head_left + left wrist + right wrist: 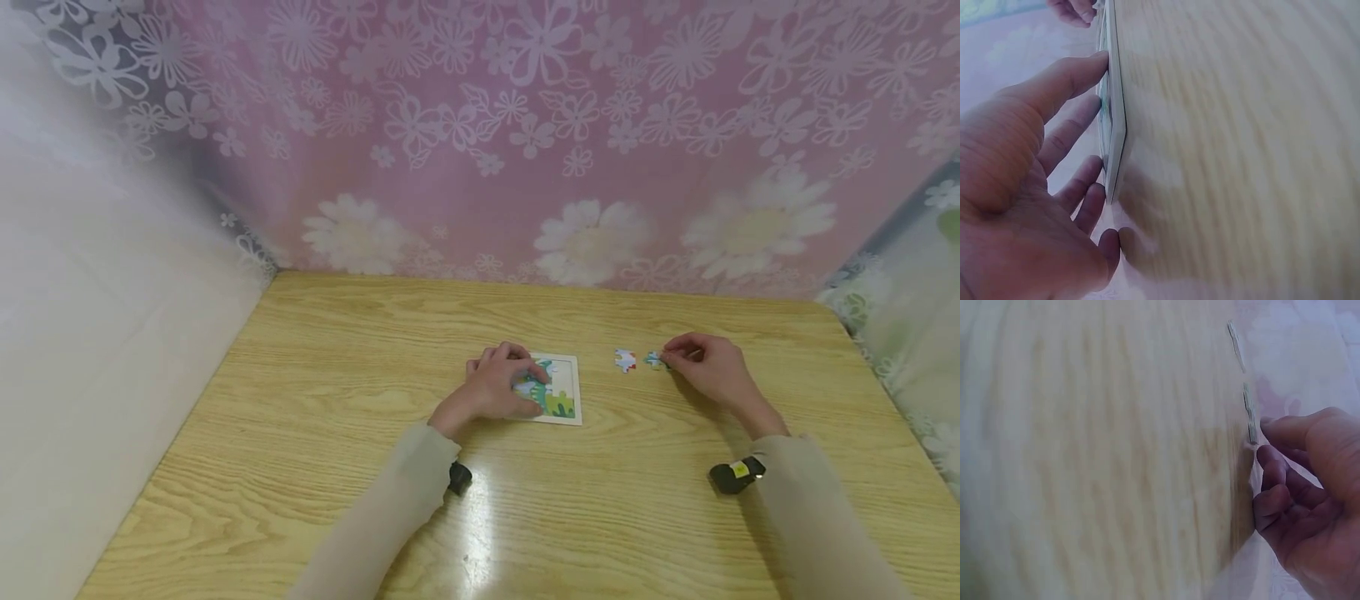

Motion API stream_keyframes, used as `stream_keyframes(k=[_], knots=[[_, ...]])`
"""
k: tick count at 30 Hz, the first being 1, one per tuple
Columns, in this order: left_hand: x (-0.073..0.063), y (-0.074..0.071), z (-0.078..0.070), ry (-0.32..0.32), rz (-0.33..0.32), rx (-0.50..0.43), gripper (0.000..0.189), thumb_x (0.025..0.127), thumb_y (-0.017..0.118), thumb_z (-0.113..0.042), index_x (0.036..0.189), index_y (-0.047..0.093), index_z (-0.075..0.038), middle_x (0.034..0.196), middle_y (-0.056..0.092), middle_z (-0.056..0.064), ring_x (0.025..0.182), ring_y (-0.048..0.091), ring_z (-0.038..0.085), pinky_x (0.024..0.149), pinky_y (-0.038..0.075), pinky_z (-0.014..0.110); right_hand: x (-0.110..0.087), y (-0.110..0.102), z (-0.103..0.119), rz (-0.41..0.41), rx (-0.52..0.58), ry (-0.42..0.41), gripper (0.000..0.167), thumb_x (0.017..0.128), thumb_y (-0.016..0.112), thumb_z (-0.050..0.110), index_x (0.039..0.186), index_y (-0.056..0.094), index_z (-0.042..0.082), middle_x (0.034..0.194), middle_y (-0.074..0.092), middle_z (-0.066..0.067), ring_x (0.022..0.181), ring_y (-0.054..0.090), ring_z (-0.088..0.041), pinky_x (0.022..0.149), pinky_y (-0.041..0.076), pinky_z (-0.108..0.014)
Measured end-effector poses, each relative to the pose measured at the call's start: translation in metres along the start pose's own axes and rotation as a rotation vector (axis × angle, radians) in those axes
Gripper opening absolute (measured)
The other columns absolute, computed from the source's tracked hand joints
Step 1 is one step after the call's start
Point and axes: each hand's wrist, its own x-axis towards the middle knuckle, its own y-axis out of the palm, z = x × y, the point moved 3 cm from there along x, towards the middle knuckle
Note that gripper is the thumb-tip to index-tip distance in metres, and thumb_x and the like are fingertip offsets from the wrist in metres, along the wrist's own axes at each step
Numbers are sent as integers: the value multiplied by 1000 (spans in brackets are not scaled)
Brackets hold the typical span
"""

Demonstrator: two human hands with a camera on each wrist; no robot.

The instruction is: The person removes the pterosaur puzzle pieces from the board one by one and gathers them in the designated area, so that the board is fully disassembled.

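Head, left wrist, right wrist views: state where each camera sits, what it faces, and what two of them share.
Head: worn on the head, looking forward and down at the light wooden table; both sleeved forearms, left hand and right hand show.
Left wrist: beside the left hand, sighting along the tabletop at the edge of the square white-framed puzzle board.
Right wrist: beside the right hand, facing the small flat puzzle piece at its fingertips.
Shared: head and left wrist both show the board under the left hand.

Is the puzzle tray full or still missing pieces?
Missing pieces: the puzzle tray shows bare white patches, and two loose pieces lie on the table outside it.
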Motion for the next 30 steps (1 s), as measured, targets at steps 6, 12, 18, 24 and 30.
stream_keyframes(k=[6, 12, 18, 24, 30], knots=[[-3, -1, -1, -4, -14, -17, 35, 86, 82, -34, 120, 72, -31, 154, 35, 2, 135, 27, 35, 105, 21, 54, -9, 3, 15, -19, 38, -13, 26, 100, 66, 29, 110, 73, 6, 99, 74, -14, 81, 64, -11, 66, 50, -22], [-3, -2, 1, -14, -15, -1, 32, 88, 80, -37, 119, 72, -33, 144, 40, 4, 121, 32, 32, 100, 20, 51, -18, 18, 46, 73, 103, -44, 25, 100, 67, 32, 112, 73, 10, 98, 73, -10, 82, 64, -11, 66, 52, -25], [-5, 0, -1, -34, -23, -22, 29, 91, 76, -39, 119, 72, -32, 137, 47, 7, 117, 37, 30, 101, 18, 54, -23, 42, 72, 159, 136, -159, 16, 97, 71, 23, 108, 74, 11, 93, 72, -3, 80, 64, -9, 73, 51, -25], [-4, 3, -2, -62, -32, -13, 32, 88, 77, -44, 118, 70, -34, 134, 47, 6, 114, 37, 29, 101, 18, 56, -25, 64, 93, 241, 166, -226, 14, 96, 72, 18, 107, 74, 11, 91, 72, 0, 80, 63, -7, 72, 52, -24], [0, 6, -4, -111, -49, 0, 29, 88, 77, -46, 114, 68, -36, 130, 46, 4, 114, 39, 28, 101, 19, 56, -25, 72, 106, 260, 179, -265, 16, 92, 75, 13, 107, 74, 9, 87, 70, 2, 75, 62, -6, 69, 51, -24]])
